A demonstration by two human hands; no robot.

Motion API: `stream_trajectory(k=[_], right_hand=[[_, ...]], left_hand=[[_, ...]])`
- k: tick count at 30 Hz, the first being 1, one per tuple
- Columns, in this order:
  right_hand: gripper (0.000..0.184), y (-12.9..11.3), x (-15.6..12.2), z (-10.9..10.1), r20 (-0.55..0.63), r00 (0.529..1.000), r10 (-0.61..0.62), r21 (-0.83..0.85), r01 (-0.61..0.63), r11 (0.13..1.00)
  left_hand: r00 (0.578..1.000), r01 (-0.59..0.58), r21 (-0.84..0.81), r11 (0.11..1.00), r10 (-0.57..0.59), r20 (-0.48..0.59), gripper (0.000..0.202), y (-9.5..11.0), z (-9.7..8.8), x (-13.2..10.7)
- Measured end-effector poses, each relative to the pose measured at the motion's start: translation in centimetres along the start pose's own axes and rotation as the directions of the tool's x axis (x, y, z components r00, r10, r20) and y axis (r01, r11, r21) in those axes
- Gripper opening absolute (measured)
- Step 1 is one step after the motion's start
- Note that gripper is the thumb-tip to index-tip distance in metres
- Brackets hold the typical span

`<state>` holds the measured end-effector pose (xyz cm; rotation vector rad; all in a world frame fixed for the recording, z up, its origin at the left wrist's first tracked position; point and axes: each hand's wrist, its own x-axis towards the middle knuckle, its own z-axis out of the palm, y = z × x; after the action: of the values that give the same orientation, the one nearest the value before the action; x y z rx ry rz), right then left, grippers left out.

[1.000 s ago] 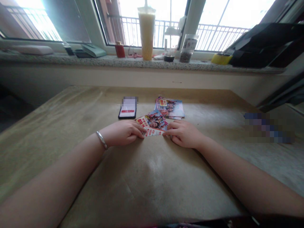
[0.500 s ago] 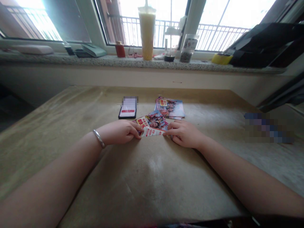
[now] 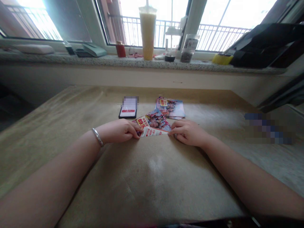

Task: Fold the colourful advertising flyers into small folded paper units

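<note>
A printed flyer [image 3: 154, 122] lies on the table in front of me. Its near edge is folded over, so a white strip with red print faces up. My left hand [image 3: 127, 130], a silver bangle at its wrist, has its fingers closed on the left end of the fold. At the right end of that fold, the fingertips of my right hand [image 3: 186, 132] press together on the paper. Beyond the right hand lies a stack of similar flyers [image 3: 175, 107], partly overlapped by the folded one. A phone [image 3: 127, 110] with a lit screen rests past my left hand.
The wooden table [image 3: 152, 183] reaches back to a wall below a stone windowsill [image 3: 106, 61]. On the sill stand a tall cup of yellow drink [image 3: 147, 34], a red jar [image 3: 120, 50], clear containers [image 3: 187, 52] and a black bag [image 3: 263, 46]. A blurred-out item [image 3: 267, 128] lies at right.
My right hand has slid a little to the right along the fold, showing more of the white strip. My left hand has hardly moved.
</note>
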<state>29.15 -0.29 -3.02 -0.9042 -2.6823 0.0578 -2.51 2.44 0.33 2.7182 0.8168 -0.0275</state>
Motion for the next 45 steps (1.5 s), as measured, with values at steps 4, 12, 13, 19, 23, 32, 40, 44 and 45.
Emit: stream_trajectory(k=[4,12,13,19,23,32,40,44,45], right_hand=[[0.033,0.5,-0.2,-0.1,-0.006,1.000,0.009,0.062,-0.009,0.998],[0.027,1.5,-0.7,-0.5,-0.027,1.000,0.005,0.107,-0.002,0.994],[0.026,1.6,-0.8,-0.5,-0.031,1.000,0.004,0.107,-0.001,0.994],[0.026,2.0,-0.9,0.4,-0.091,0.993,0.080,0.200,-0.061,0.978],[0.024,1.9,-0.7,1.0,-0.131,0.951,0.279,0.271,-0.237,0.933],[0.023,1.2,-0.4,1.2,-0.101,0.864,0.494,0.403,-0.418,0.814],[0.041,1.1,-0.1,1.4,-0.097,0.866,0.490,0.442,-0.404,0.801],[0.041,1.1,-0.2,1.4,-0.106,0.870,0.481,0.459,-0.386,0.800],[0.041,1.0,-0.2,1.3,-0.109,0.871,0.480,0.464,-0.382,0.799]], left_hand=[[1.000,-0.011,-0.003,1.000,0.011,-0.007,0.039,-0.1,0.0,0.0],[0.999,-0.022,-0.032,0.999,0.021,-0.035,0.037,-0.4,0.2,0.0],[0.999,-0.021,-0.040,0.999,0.019,-0.043,0.036,-0.4,0.2,0.0],[0.980,0.060,0.016,0.998,-0.056,-0.190,0.026,0.6,1.0,0.7],[0.951,0.049,0.101,0.994,-0.016,-0.308,0.026,1.9,2.5,1.4],[0.919,-0.032,0.258,0.966,0.130,-0.373,0.027,1.7,4.0,2.4],[0.941,-0.091,0.445,0.891,0.224,-0.255,0.018,2.4,3.3,2.0],[0.938,-0.103,0.389,0.915,0.219,-0.267,0.017,2.3,3.4,2.1],[0.936,-0.120,0.365,0.923,0.228,-0.269,0.017,2.2,3.4,2.2]])
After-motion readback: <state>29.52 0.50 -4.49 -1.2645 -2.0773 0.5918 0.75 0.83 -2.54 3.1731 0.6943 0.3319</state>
